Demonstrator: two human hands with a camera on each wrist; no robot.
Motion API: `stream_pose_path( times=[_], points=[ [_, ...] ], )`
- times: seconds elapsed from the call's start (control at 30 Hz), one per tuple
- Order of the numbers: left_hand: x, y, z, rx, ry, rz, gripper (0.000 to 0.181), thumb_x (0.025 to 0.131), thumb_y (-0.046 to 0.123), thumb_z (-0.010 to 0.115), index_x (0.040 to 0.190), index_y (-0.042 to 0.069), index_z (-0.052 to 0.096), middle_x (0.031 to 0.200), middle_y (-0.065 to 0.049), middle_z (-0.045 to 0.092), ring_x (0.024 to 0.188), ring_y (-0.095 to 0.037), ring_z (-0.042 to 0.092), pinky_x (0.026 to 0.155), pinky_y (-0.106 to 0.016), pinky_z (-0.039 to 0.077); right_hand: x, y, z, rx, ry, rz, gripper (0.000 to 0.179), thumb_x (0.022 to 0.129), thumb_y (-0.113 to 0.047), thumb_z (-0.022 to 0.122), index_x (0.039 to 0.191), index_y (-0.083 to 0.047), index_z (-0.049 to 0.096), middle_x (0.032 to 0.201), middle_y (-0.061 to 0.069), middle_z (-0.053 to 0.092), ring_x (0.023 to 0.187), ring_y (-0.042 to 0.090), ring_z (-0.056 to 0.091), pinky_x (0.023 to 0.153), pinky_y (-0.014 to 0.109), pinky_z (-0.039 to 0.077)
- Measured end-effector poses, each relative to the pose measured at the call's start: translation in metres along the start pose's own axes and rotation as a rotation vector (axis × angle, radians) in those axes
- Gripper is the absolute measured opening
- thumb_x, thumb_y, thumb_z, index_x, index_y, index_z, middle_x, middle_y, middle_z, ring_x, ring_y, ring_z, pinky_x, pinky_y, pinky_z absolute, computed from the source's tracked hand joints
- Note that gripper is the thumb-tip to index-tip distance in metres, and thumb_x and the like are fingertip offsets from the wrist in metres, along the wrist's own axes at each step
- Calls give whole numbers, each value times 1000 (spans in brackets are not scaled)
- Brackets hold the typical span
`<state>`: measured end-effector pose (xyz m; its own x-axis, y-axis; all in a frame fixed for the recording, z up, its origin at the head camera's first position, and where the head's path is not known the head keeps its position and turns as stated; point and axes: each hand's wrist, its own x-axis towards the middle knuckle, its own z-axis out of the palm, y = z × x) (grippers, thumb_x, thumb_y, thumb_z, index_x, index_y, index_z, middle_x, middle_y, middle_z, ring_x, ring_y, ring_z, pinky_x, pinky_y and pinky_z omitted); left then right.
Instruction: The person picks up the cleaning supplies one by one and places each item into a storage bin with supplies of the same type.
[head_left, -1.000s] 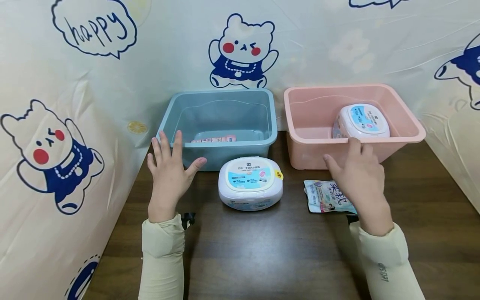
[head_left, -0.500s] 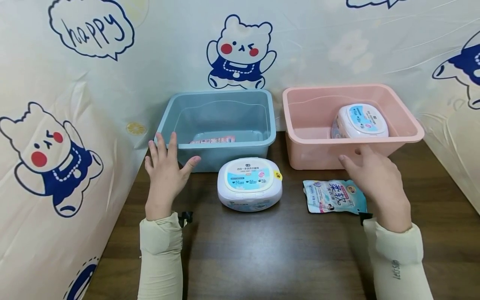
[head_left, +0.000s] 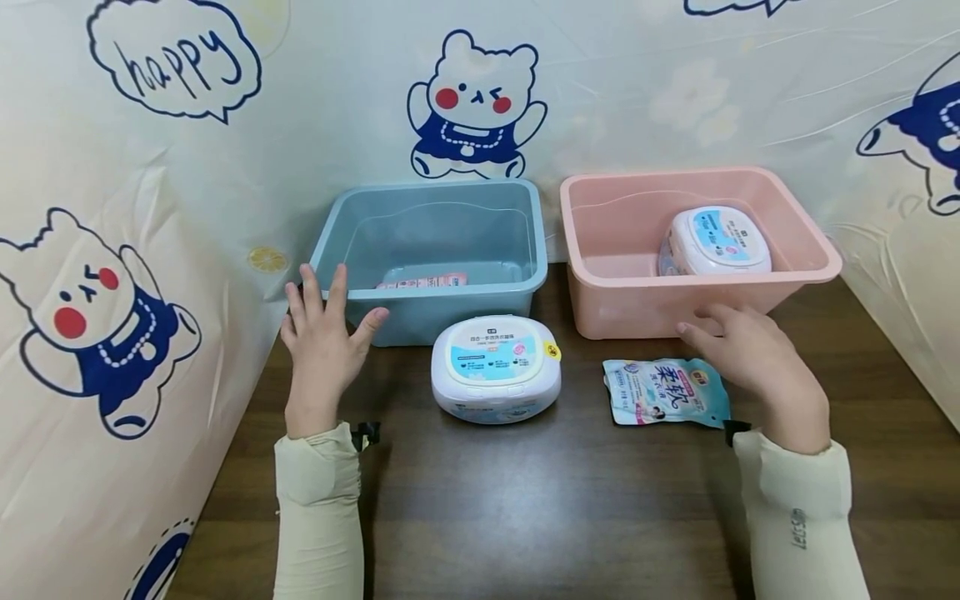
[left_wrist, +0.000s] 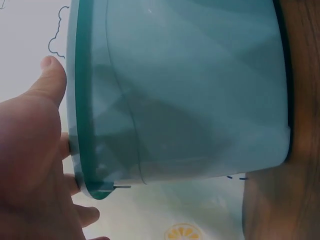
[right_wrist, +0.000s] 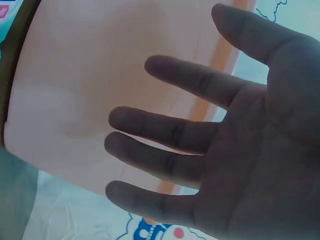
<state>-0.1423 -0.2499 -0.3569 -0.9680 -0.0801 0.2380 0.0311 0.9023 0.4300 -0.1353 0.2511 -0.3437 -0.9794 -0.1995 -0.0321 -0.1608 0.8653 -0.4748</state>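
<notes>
My left hand (head_left: 322, 354) is spread at the front left corner of the blue bin (head_left: 457, 321), fingertips right at the rim; the left wrist view shows the thumb beside that rim. My right hand (head_left: 757, 358) hovers palm down in front of the pink bin (head_left: 615, 312), holding nothing. Its fingers are straight and apart in the right wrist view. Just left of that hand, a light blue pouch (head_left: 663, 392) lies flat on the table. Between the hands sits a white lidded tub (head_left: 495, 367) with a blue label.
Inside the pink bin stands a second white tub (head_left: 716, 242). A pink-and-white packet (head_left: 423, 282) lies on the blue bin's floor. Printed cloth (head_left: 622, 100) hangs behind the bins and down both sides of the wooden table (head_left: 517, 517).
My right hand has moved right and down from the pink bin's rim, uncovering the pouch. The left hand keeps its place at the blue bin. The whole view has shifted slightly.
</notes>
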Motion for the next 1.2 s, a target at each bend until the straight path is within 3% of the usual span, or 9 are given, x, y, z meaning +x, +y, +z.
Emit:
stream_pose_path(
  times=[0.13,0.37,0.6,0.67,0.83,0.9,1.0,1.2],
  points=[
    [2,-3,-1,-5,15,-5,86,97,72,39,164,24,15,166,-16,-16,149,-42,-19,109,-73,0,1,8,0,16,-80,44,62,104,-41,55,148,1,44,142,29,46,117,49,46,96,74,36],
    [10,-12,6,-124,106,8,65,104,60,26,160,27,33,168,-15,-8,152,-39,-9,113,-67,-4,-10,33,3,40,-165,180,78,102,-52,51,155,1,30,147,35,37,125,57,40,95,77,33],
    [12,-24,8,-165,146,0,66,102,62,39,158,27,37,169,-11,-2,151,-44,7,114,-67,0,-37,68,18,37,-260,309,87,102,-60,46,136,20,45,129,43,50,113,59,50,85,71,45],
    [16,-26,6,-176,146,-1,66,101,62,40,158,28,37,169,-11,-1,150,-46,10,113,-68,1,-45,75,23,66,-277,332,86,103,-59,45,133,21,47,114,38,60,100,51,58,80,64,50],
    [22,-29,5,-210,130,-15,68,101,62,43,159,28,34,169,-8,-2,150,-45,8,112,-70,9,-62,81,42,157,-294,393,85,104,-57,42,133,22,44,99,27,65,76,24,63,67,45,54],
    [22,-30,3,-220,122,-26,68,101,62,44,159,28,33,169,-7,-3,151,-44,7,112,-70,12,-66,80,49,187,-277,416,86,103,-58,45,135,22,41,106,31,62,75,23,64,66,44,56],
    [23,-30,3,-231,120,-34,67,102,59,45,159,27,33,169,-8,-2,151,-43,7,112,-70,13,-68,75,55,220,-245,442,82,102,-57,49,132,19,44,101,27,62,72,22,63,63,39,55],
    [24,-28,7,-260,124,-46,66,102,59,45,159,27,35,169,-7,-1,152,-38,6,115,-65,14,-64,72,61,268,-226,446,59,101,-50,58,104,8,55,80,11,58,66,22,60,60,37,54]
  ],
)
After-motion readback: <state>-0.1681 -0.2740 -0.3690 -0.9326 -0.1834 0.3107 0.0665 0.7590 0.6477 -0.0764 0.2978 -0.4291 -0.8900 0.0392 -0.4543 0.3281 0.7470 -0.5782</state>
